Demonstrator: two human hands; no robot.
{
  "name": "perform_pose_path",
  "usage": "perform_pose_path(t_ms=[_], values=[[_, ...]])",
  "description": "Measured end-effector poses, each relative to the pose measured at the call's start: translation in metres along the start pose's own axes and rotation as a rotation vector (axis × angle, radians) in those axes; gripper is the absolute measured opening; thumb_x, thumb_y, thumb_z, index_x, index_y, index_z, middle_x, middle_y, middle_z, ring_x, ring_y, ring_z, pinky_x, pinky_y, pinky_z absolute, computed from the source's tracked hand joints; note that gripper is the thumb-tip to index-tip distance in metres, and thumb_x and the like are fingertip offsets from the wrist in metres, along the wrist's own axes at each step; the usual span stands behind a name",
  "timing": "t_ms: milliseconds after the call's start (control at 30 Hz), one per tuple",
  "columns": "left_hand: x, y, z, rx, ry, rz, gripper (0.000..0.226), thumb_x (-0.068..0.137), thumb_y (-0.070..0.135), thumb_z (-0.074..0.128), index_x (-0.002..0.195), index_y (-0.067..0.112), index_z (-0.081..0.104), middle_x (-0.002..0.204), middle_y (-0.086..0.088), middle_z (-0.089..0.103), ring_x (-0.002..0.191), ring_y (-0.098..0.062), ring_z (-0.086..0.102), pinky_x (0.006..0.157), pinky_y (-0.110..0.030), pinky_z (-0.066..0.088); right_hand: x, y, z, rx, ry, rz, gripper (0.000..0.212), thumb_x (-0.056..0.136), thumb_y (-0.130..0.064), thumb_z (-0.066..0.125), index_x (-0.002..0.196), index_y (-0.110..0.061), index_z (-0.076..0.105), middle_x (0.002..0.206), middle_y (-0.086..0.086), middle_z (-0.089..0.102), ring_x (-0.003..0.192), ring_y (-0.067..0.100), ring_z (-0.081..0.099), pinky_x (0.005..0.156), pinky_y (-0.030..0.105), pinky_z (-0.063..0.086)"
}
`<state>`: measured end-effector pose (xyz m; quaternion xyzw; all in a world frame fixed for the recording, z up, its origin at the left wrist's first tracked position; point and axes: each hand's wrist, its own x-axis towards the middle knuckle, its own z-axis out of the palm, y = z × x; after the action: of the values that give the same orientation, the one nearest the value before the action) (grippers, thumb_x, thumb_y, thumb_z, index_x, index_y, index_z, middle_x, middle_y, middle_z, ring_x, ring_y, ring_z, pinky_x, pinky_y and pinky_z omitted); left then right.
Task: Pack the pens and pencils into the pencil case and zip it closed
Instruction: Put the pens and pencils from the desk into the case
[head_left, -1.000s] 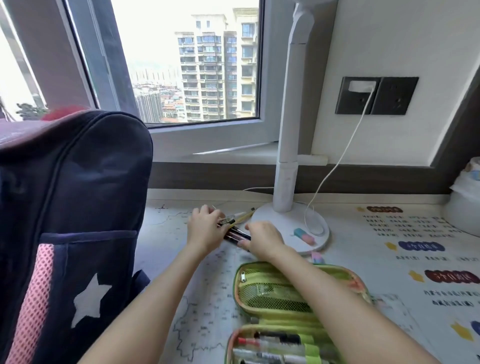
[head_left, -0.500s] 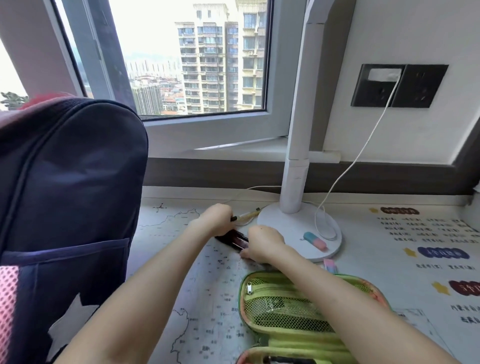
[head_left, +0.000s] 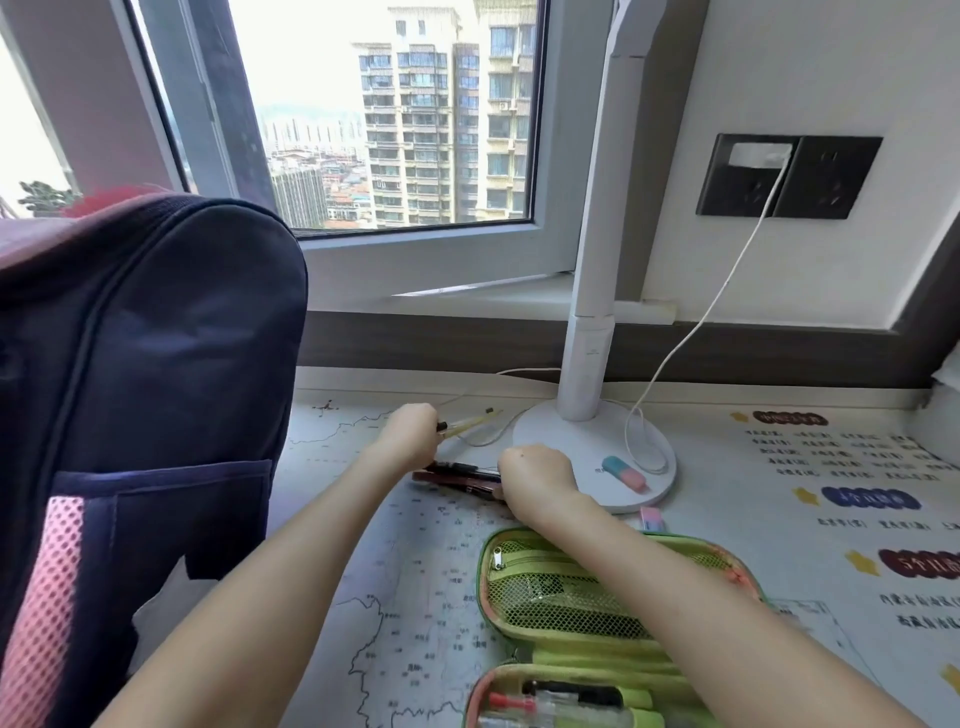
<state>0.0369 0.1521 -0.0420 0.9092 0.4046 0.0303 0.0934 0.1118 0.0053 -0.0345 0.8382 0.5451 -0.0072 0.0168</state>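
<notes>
A green pencil case (head_left: 571, 587) lies open on the desk near me, its mesh flap up and several pens in its near half (head_left: 566, 699). Beyond it, my left hand (head_left: 410, 436) is closed on a yellow pencil (head_left: 472, 421) that points right toward the lamp base. My right hand (head_left: 537, 478) is closed on the right end of a bundle of dark pens (head_left: 457, 475) lying on the desk between the two hands.
A dark blue backpack (head_left: 140, 405) stands at the left. A white desk lamp's base (head_left: 597, 457) carries a blue-pink eraser (head_left: 626, 472), with another eraser (head_left: 652, 518) beside it. A white cable (head_left: 696, 322) runs to the wall socket.
My hands have drawn slightly apart: the left hand lifted the yellow pencil away from the dark pens, which the right hand keeps on the desk. The camera tilted a little.
</notes>
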Motion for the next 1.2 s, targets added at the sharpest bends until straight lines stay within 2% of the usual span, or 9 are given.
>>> perform_pose_path(t_ms=[67, 233, 333, 467, 633, 767, 867, 967, 1200], values=[[-0.009, -0.005, -0.003, -0.096, 0.020, -0.045, 0.030, 0.094, 0.014, 0.045, 0.065, 0.008, 0.047, 0.058, -0.001, 0.041, 0.055, -0.020, 0.040, 0.043, -0.025, 0.025, -0.006, 0.002, -0.002, -0.064, 0.054, -0.016, 0.015, 0.088, -0.005, 0.052, 0.100, -0.004, 0.061, 0.111, 0.014, 0.064, 0.106, 0.030, 0.055, 0.070, 0.029, 0.030], [-0.042, -0.012, -0.018, -0.720, 0.192, -0.069, 0.018, 0.091, 0.015, 0.052, 0.081, 0.005, 0.063, 0.067, -0.009, 0.052, 0.056, -0.020, 0.042, 0.052, -0.029, 0.033, -0.032, 0.022, -0.014, -0.093, 0.154, -0.038, 0.016, 0.091, -0.012, 0.051, 0.099, -0.007, 0.064, 0.105, 0.013, 0.066, 0.101, 0.030, 0.057, 0.067, 0.030, 0.028], [-0.078, -0.005, -0.030, -0.949, 0.273, -0.005, 0.018, 0.090, 0.010, 0.053, 0.085, -0.004, 0.065, 0.070, -0.012, 0.051, 0.061, -0.019, 0.042, 0.058, -0.032, 0.035, -0.060, 0.042, -0.018, 0.068, 0.163, 0.041, 0.023, 0.093, -0.031, 0.052, 0.086, -0.013, 0.062, 0.098, 0.014, 0.065, 0.098, 0.032, 0.059, 0.067, 0.031, 0.035], [-0.134, 0.015, -0.042, -1.136, 0.224, 0.125, 0.018, 0.089, 0.011, 0.056, 0.093, -0.005, 0.065, 0.070, -0.007, 0.053, 0.062, -0.013, 0.044, 0.056, -0.020, 0.039, -0.105, 0.073, -0.025, 0.207, 0.163, 0.136, 0.031, 0.093, -0.033, 0.052, 0.066, -0.017, 0.049, 0.082, 0.008, 0.063, 0.078, 0.026, 0.058, 0.056, 0.032, 0.034], [-0.217, 0.043, -0.014, -0.958, 0.095, 0.354, 0.017, 0.086, 0.011, 0.059, 0.093, 0.026, 0.064, 0.075, 0.004, 0.061, 0.062, -0.002, 0.049, 0.059, -0.014, 0.042, -0.170, 0.106, -0.016, 0.337, 0.159, 0.238, 0.038, 0.090, -0.030, 0.058, 0.054, -0.020, 0.048, 0.053, -0.003, 0.051, 0.051, 0.014, 0.047, 0.046, 0.028, 0.027], [-0.252, 0.050, 0.026, -0.629, 0.115, 0.663, 0.020, 0.088, 0.016, 0.056, 0.105, 0.010, 0.065, 0.087, 0.001, 0.065, 0.079, -0.002, 0.054, 0.070, -0.008, 0.041, -0.201, 0.125, -0.009, 0.401, 0.202, 0.292, 0.038, 0.089, -0.028, 0.060, 0.053, -0.018, 0.052, 0.048, -0.004, 0.047, 0.047, 0.013, 0.043, 0.047, 0.028, 0.027], [-0.264, 0.051, 0.048, -0.423, 0.119, 0.830, 0.035, 0.094, 0.035, 0.042, 0.105, 0.010, 0.063, 0.092, -0.008, 0.066, 0.087, -0.013, 0.052, 0.079, -0.018, 0.039, -0.215, 0.131, -0.005, 0.389, 0.200, 0.299, 0.033, 0.089, -0.030, 0.059, 0.062, -0.010, 0.062, 0.049, -0.002, 0.049, 0.046, 0.013, 0.043, 0.047, 0.028, 0.027], [-0.267, 0.051, 0.059, -0.334, 0.153, 0.857, 0.036, 0.094, 0.039, 0.037, 0.105, 0.016, 0.063, 0.091, -0.003, 0.063, 0.089, -0.016, 0.050, 0.085, -0.026, 0.038, -0.223, 0.129, -0.003, 0.374, 0.204, 0.285, 0.033, 0.089, -0.031, 0.059, 0.064, -0.010, 0.063, 0.052, -0.001, 0.053, 0.048, 0.013, 0.045, 0.047, 0.029, 0.028], [-0.271, 0.057, 0.054, -0.281, 0.178, 0.735, 0.039, 0.086, 0.047, 0.046, 0.119, 0.029, 0.056, 0.102, 0.003, 0.053, 0.099, -0.013, 0.041, 0.083, -0.019, 0.034, -0.240, 0.100, -0.014, 0.462, 0.213, 0.109, 0.031, 0.089, -0.028, 0.058, 0.060, -0.019, 0.058, 0.055, -0.001, 0.057, 0.054, 0.015, 0.050, 0.052, 0.030, 0.031]])
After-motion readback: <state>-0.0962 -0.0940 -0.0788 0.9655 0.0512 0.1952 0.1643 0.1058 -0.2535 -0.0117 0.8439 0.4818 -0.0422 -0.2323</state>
